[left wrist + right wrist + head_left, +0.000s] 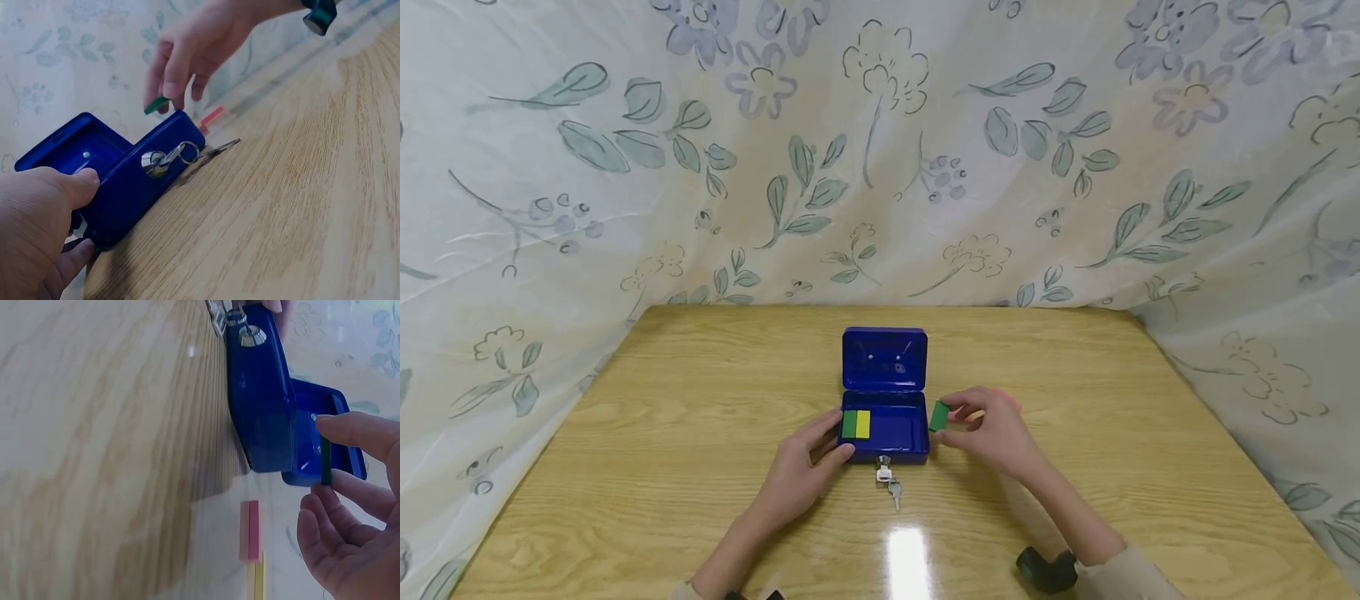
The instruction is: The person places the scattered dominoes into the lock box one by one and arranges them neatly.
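A blue metal cash box (898,433) stands with its lid (884,358) raised at the back. Inside, against the left wall, a green block (849,425) and a yellow block (863,425) lie side by side. My left hand (800,468) holds the box by its left side, thumb on the front rim. Just beyond the box's right wall, my right hand (996,432) pinches another thin green block (939,415) between thumb and fingertips. It appears edge-on in the right wrist view, apart from the box. Keys (895,493) hang on a ring from the front lock (152,164).
Pink blocks (251,530) and a yellow block (259,578) lie on the table to the right of the box, mostly hidden behind my right hand in the head view. A floral cloth (880,233) hangs behind the wooden table (700,375).
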A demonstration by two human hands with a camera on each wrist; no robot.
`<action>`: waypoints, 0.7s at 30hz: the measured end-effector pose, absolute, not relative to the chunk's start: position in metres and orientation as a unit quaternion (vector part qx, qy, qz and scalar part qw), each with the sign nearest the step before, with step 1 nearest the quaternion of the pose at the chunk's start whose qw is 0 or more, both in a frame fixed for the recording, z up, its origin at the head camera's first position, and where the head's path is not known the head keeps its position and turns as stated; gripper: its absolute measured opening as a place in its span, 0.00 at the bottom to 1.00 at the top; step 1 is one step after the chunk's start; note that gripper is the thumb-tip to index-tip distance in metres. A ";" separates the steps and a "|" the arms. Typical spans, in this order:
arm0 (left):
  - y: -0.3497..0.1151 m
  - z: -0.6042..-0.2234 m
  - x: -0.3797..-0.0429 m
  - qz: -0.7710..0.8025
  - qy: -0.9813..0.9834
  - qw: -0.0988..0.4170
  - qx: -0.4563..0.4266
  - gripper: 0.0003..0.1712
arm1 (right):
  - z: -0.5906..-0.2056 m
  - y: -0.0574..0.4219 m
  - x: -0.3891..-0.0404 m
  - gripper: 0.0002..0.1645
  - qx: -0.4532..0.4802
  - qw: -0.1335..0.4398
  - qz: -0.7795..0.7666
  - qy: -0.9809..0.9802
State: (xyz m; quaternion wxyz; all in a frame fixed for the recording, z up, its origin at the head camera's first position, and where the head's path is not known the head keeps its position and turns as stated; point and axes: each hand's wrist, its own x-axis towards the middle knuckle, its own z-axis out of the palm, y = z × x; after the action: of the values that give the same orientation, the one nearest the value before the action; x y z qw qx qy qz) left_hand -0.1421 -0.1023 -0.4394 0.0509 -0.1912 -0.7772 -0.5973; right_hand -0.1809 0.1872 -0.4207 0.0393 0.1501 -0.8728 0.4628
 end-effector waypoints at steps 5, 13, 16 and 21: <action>-0.103 -0.452 -0.149 -0.598 -0.778 0.045 -0.188 0.30 | -0.417 0.182 -0.180 0.24 0.159 0.023 0.475 -0.865; -0.102 -0.453 -0.151 -0.590 -0.784 0.045 -0.185 0.30 | -0.414 0.175 -0.183 0.25 0.158 0.009 0.466 -0.870; -0.102 -0.450 -0.150 -0.594 -0.780 0.049 -0.191 0.30 | -0.411 0.172 -0.184 0.26 0.161 0.005 0.461 -0.872; -0.105 -0.459 -0.153 -0.594 -0.779 0.045 -0.195 0.30 | -0.409 0.169 -0.188 0.25 0.168 -0.004 0.460 -0.872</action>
State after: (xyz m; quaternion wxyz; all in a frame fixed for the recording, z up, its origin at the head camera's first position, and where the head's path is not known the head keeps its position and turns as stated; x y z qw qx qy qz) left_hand -0.1535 -0.1053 -0.4593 0.0447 -0.1950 -0.7793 -0.5938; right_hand -0.1876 0.1688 -0.4091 -0.0038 0.1680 -0.8720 0.4597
